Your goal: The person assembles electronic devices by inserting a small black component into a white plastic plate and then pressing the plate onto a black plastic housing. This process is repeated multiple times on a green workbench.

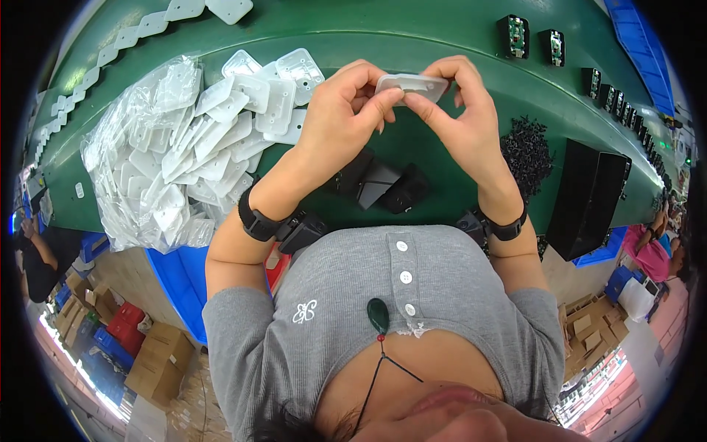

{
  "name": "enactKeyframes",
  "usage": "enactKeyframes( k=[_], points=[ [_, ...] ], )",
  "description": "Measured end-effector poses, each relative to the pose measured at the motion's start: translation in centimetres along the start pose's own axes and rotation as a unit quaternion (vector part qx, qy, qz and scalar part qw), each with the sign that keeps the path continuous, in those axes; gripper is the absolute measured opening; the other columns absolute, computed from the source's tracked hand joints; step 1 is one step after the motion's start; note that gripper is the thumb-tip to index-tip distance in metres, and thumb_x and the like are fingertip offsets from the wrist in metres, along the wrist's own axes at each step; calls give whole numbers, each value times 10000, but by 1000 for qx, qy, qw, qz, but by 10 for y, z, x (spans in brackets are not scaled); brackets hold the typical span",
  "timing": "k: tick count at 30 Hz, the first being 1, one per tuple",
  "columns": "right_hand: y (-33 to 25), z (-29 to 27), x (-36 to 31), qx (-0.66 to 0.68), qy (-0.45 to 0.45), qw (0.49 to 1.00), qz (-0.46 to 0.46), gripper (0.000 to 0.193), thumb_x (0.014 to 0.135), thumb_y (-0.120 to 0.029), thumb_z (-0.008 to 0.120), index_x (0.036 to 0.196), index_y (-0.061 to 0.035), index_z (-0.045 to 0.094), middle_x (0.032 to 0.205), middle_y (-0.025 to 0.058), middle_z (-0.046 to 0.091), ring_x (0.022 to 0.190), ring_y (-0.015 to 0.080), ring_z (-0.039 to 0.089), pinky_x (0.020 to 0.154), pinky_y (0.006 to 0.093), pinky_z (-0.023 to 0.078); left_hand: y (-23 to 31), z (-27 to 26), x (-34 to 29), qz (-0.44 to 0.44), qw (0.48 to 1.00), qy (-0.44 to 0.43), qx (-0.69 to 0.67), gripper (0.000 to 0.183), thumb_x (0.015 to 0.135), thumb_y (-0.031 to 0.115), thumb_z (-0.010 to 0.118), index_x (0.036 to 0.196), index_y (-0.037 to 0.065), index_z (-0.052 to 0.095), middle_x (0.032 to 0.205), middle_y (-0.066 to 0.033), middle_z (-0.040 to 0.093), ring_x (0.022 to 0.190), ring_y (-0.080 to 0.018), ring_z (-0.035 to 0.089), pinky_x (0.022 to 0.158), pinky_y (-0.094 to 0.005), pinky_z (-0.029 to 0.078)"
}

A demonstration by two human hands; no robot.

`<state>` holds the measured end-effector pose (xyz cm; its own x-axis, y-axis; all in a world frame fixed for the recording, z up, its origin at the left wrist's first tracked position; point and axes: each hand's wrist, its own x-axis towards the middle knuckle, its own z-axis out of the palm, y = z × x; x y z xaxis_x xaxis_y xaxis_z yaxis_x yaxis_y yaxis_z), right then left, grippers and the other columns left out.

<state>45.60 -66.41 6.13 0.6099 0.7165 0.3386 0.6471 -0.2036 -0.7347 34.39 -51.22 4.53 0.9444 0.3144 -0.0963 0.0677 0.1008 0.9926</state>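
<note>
Between both hands, above the green table, is a translucent white plastic plate (417, 82) with rounded corners. My left hand (357, 92) pinches its left end, thumb against the near face. At the right end, my right hand (455, 92) grips it with thumb and bent fingers. Both thumb tips meet near the middle of the plate's lower edge; whether a small part sits under them I cannot tell. A big heap of similar white plates (221, 140) lies left of my left hand. Below my right hand spreads a pile of small black parts (526, 156).
A clear plastic bag (121, 177) wraps part of the heap. Near my body lie dark block-like objects (379, 183). A black box (585, 199) stands at right. Black housings with circuit boards (515, 37) line the far right; white plates (152, 24) form a row at far left.
</note>
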Motion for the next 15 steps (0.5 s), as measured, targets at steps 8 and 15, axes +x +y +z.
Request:
enactKeyframes(
  k=[8,15],
  points=[
    [18,8,-1,372,-76,881,284,236,811,-90,761,901,-62,545,896,2,550,780,76,496,688,228,412,-3,-6,9,-27,992,-6,-120,117,954,49,564,984,-61,588,886,-93,635,667,-121,615,578,-228,488],
    [60,-30,59,-458,129,874,-99,466,803,-173,782,1205,-68,571,1055,40,592,908,146,560,742,306,455,-20,-23,44,-13,973,33,229,125,941,113,549,927,21,634,831,-111,658,710,-253,642,641,-371,496]
  ],
)
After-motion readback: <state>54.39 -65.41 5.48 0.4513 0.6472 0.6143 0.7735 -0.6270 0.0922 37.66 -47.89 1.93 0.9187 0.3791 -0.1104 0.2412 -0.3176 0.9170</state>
